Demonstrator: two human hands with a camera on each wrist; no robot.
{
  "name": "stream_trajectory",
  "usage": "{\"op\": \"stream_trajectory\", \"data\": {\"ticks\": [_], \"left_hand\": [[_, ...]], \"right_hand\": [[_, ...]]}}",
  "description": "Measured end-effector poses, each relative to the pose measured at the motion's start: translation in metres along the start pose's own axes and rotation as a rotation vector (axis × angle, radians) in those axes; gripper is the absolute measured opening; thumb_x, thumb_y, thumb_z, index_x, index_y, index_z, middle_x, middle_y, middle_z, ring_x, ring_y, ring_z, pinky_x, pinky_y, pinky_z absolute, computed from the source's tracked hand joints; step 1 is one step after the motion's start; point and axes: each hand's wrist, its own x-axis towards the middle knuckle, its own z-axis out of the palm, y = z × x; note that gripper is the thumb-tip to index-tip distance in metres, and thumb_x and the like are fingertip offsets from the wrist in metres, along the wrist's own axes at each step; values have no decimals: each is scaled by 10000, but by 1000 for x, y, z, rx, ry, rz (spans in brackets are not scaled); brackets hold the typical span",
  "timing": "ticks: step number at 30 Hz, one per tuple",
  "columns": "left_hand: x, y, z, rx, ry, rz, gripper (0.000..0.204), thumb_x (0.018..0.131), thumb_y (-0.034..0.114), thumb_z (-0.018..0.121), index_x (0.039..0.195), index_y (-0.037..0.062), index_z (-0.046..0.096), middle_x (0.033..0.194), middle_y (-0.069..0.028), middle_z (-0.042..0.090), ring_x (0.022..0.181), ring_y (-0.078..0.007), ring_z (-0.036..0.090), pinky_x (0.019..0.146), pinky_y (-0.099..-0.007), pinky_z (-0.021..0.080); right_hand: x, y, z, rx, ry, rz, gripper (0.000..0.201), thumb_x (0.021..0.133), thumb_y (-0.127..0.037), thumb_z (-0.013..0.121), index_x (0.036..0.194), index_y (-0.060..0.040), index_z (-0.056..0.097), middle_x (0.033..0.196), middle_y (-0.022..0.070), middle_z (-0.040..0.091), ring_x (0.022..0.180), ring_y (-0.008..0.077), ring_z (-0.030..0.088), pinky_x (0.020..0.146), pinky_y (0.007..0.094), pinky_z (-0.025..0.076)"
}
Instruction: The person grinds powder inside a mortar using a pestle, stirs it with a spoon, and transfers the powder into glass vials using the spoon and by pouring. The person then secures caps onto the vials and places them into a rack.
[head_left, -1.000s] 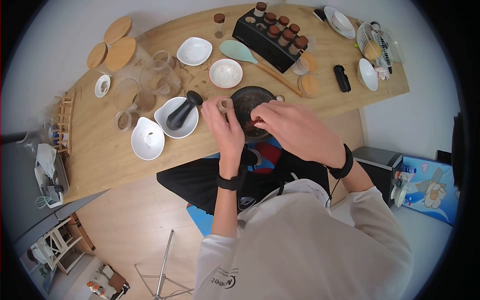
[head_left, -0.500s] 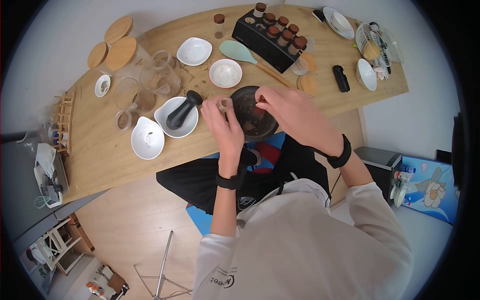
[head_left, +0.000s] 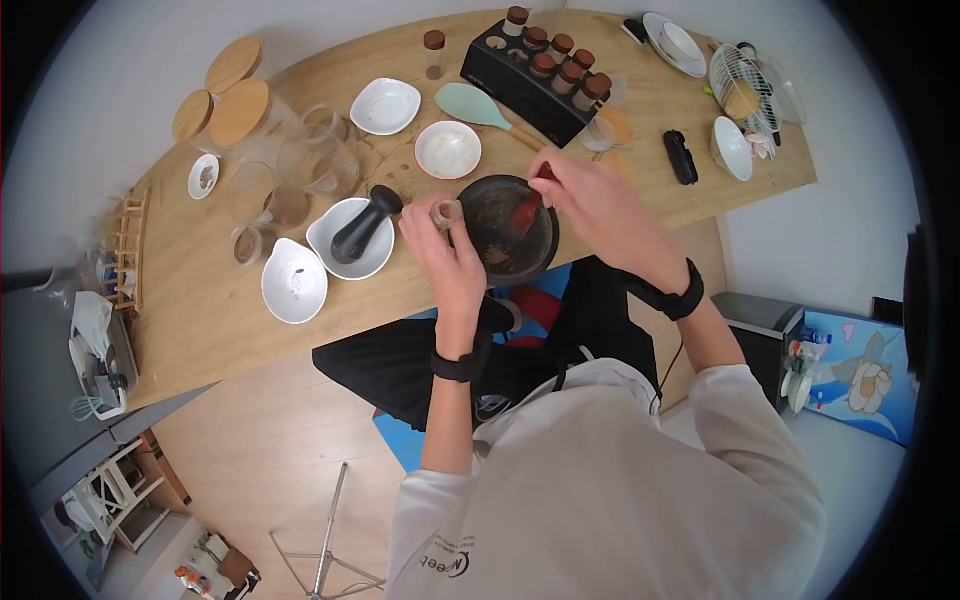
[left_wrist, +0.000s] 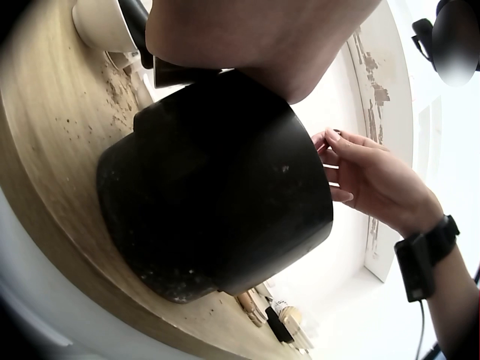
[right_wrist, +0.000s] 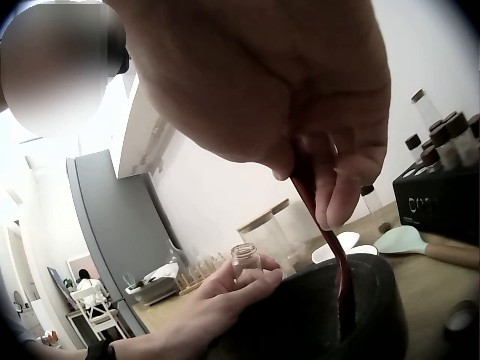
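Note:
My left hand (head_left: 446,262) holds a small open glass jar (head_left: 447,212) upright at the left rim of a black stone mortar (head_left: 543,250). In the right wrist view, the threaded mouth of the jar (right_wrist: 244,252) faces up. My right hand (head_left: 610,218) pinches the thin handle of a dark red spoon (head_left: 526,214), its head slanting down into the mortar. Brown bits lie on the mortar's floor. Seen from the left wrist, the mortar's dark outer wall (left_wrist: 225,187) fills the middle.
Left of the mortar, a black pestle (head_left: 365,230) rests in a white bowl (head_left: 322,225), next to another white bowl (head_left: 293,300). Behind stand a red-rimmed bowl (head_left: 448,152), a mint spatula (head_left: 470,103) and a black rack (head_left: 520,85) of corked vials. Glass jars (head_left: 318,165) crowd the left.
My right hand has risen out of the mortar toward its far right rim, bringing the spoon's red head into view. My left hand keeps the jar in nearly the same place.

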Motion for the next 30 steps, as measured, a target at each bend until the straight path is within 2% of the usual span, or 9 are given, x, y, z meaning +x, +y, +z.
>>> {"op": "stream_trajectory", "data": {"ticks": [9,11,15,17,21,23,24,26,30], "left_hand": [[-1,0,-1,5,-4,-2,138,1042,54,648,1143,-18,589,1062,-153,595,988,-306,566,909,-402,461],[-1,-1,1,-16,16,-14,139,1044,56,648,1146,-19,591,1060,-150,594,979,-302,565,905,-399,461],[-1,-2,-2,-6,7,-13,141,1043,57,649,1148,-19,594,1061,-147,597,978,-294,565,901,-401,461],[0,-1,-2,-1,-5,-20,141,1042,56,649,1149,-20,596,1065,-143,598,977,-289,564,897,-402,461],[0,-1,-1,1,3,-3,138,1044,56,647,1146,-22,595,1063,-141,596,977,-287,563,897,-401,462],[-1,-2,-1,-5,7,-1,139,1045,58,647,1144,-24,595,1061,-142,596,973,-288,563,899,-400,462],[-1,-2,-1,-4,7,-2,139,1045,58,647,1144,-24,595,1061,-142,596,973,-288,563,899,-400,462],[-1,-2,0,-14,9,-14,142,1046,63,648,1143,-25,594,1062,-144,597,972,-289,564,901,-402,462],[0,-2,-1,-7,15,-10,145,1044,63,650,1144,-25,594,1060,-147,596,974,-294,563,904,-405,461]], "right_hand": [[0,8,7,157,-1,26,209,1131,-197,522,1112,5,575,830,122,643,783,238,643,746,365,522],[-1,7,8,159,-18,50,239,1120,-211,538,1068,18,582,804,175,667,772,376,641,721,461,496],[-1,7,13,342,-63,78,242,1118,-216,545,1075,19,583,816,194,674,799,408,645,721,477,493],[-1,7,12,313,-52,50,197,1125,-192,531,1100,-1,571,818,124,651,775,239,652,735,360,512],[-3,1,1,156,-4,43,208,1123,-190,542,1075,9,574,806,131,654,762,240,653,718,360,506],[-3,-1,-1,198,37,35,284,1097,-242,600,1039,36,601,825,225,669,809,425,643,716,469,492],[-3,-3,-2,198,35,35,284,1097,-242,600,1039,36,601,825,225,669,809,425,643,716,469,492],[-3,-6,-2,183,-4,48,225,1112,-194,572,1037,17,587,762,120,643,713,246,643,685,363,495],[-2,0,15,191,0,36,228,1108,-197,588,1037,20,592,758,114,650,704,224,641,671,356,492]]}}
